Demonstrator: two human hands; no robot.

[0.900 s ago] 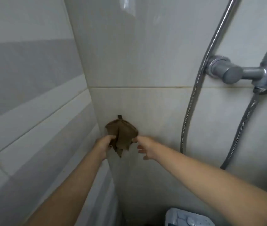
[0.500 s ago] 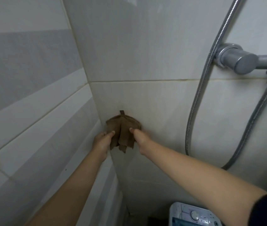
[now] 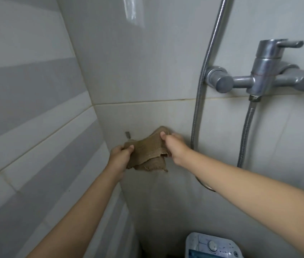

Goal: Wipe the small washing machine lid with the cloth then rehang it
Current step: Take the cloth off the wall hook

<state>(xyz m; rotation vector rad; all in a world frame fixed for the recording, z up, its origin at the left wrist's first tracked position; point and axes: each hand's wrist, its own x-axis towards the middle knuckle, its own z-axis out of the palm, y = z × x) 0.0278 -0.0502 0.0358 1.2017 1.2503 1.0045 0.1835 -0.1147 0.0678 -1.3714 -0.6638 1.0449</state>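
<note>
Both hands pinch cloth | just right of hook | lift clear, don't snag

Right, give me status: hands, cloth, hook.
Left hand and right hand both gripping the brown cloth. Cloth off the wall hook, which sits bare. Washing machine below, nothing in the way.

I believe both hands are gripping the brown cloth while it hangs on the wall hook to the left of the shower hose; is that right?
Not quite: in the head view the brown cloth is off the wall hook, which stands bare above it. The left hand and right hand do grip it, left of the shower hose.
</note>
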